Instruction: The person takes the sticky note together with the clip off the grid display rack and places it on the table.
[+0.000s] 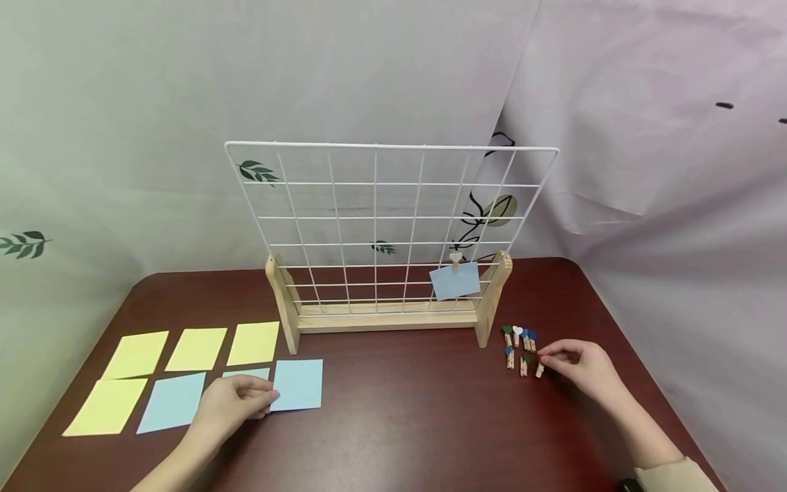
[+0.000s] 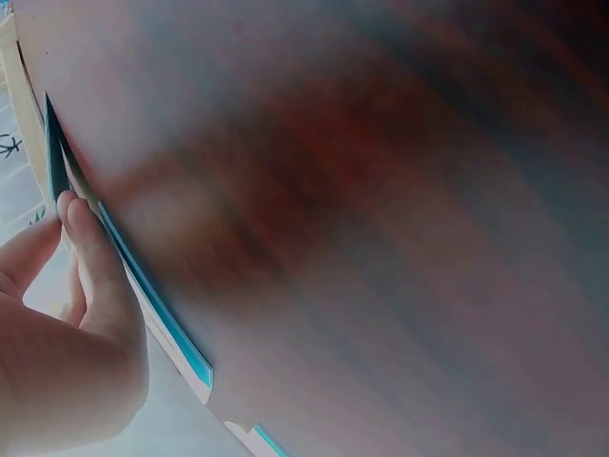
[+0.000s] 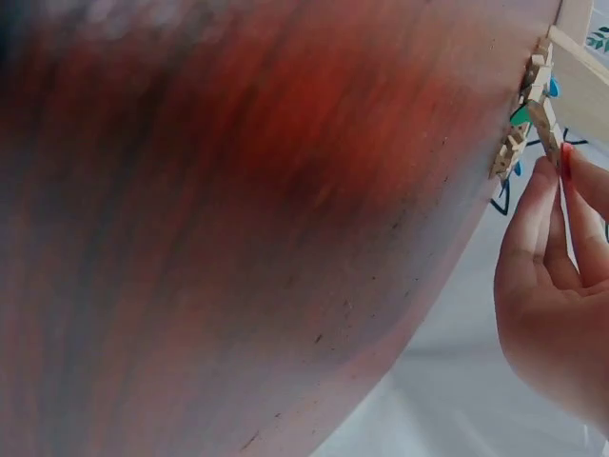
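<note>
My left hand [image 1: 229, 404] pinches the left edge of a light blue paper square [image 1: 298, 385], with thumb and fingertips meeting on it. In the left wrist view that square [image 2: 55, 157] is tilted up from the table. Partly hidden behind the hand lies another blue square [image 1: 249, 373]. At the right, my right hand [image 1: 581, 367] pinches a small wooden clothespin [image 1: 540, 370] with a red top, also visible in the right wrist view [image 3: 545, 129]. Several more mini clothespins [image 1: 516, 335] with green, white and blue heart tops lie just left of those fingers.
A white wire grid [image 1: 376, 217] stands upright in a wooden base [image 1: 387, 321] at the back middle. A white-heart clothespin [image 1: 456, 258] holds a blue paper [image 1: 455, 281] on its lower right. Several yellow squares [image 1: 197, 348] and a blue one [image 1: 172, 402] lie at the left.
</note>
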The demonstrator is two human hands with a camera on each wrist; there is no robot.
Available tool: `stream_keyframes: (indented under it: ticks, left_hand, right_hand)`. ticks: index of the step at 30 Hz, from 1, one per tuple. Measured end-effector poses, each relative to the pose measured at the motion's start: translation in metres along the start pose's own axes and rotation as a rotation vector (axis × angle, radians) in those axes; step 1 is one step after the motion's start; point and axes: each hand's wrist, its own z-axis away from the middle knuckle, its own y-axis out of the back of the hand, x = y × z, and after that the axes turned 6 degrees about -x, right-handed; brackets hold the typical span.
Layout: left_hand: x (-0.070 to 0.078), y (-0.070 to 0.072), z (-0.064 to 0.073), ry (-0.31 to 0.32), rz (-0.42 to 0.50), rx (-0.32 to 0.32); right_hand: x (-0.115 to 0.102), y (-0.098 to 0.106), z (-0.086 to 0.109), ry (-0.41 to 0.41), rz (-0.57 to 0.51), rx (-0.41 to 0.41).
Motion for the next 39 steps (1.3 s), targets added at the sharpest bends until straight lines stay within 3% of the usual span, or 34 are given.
stream_keyframes:
  ticks: [11, 24, 32, 39]
  left_hand:
    - [-0.003, 0.003, -0.001, -0.047, -0.106, 0.013]
    - [-0.004, 0.005, -0.001, -0.067, -0.095, 0.013]
    - [0.002, 0.005, 0.001, -0.070, -0.103, 0.036]
    - [0.010, 0.000, 0.001, -0.063, -0.059, 0.041]
  right_hand:
    - [0.006, -0.002, -0.003, 0.006, 0.058, -0.043]
    - [0.007, -0.006, -0.007, -0.001, 0.082, -0.047]
    - [0.000, -0.005, -0.005, -0.005, 0.171, 0.024]
    - [-0.004, -0.002, -0.002, 0.005, 0.171, 0.082]
